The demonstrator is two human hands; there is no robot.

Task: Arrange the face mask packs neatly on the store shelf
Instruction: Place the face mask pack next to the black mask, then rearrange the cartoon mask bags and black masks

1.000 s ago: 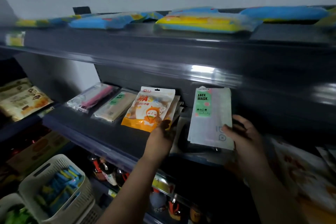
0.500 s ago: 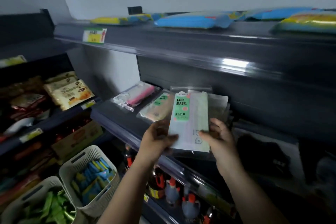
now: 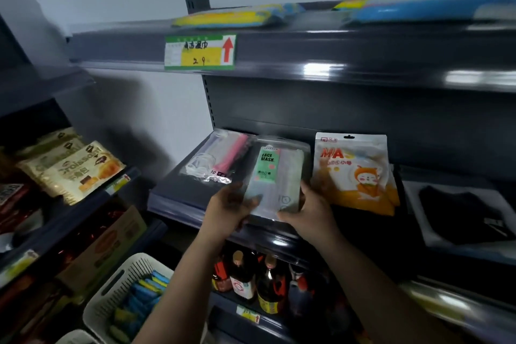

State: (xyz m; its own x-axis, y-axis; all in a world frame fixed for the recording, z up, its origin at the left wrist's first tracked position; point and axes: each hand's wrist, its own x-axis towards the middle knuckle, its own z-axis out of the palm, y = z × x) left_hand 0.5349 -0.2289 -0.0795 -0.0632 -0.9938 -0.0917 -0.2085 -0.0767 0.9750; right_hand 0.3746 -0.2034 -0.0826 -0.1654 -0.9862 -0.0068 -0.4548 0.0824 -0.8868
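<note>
While my left hand [image 3: 229,211] and right hand [image 3: 308,211] pinch its lower corners, the green face mask pack [image 3: 275,176] seems to rest on the shelf [image 3: 178,198], pink pack [image 3: 220,159] leftward, orange pack [image 3: 353,170] rightward.

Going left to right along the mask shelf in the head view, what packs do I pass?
Pink mask pack → green FACE MASK pack, held by the left hand and right hand → orange cartoon mask pack → black pack.
</note>
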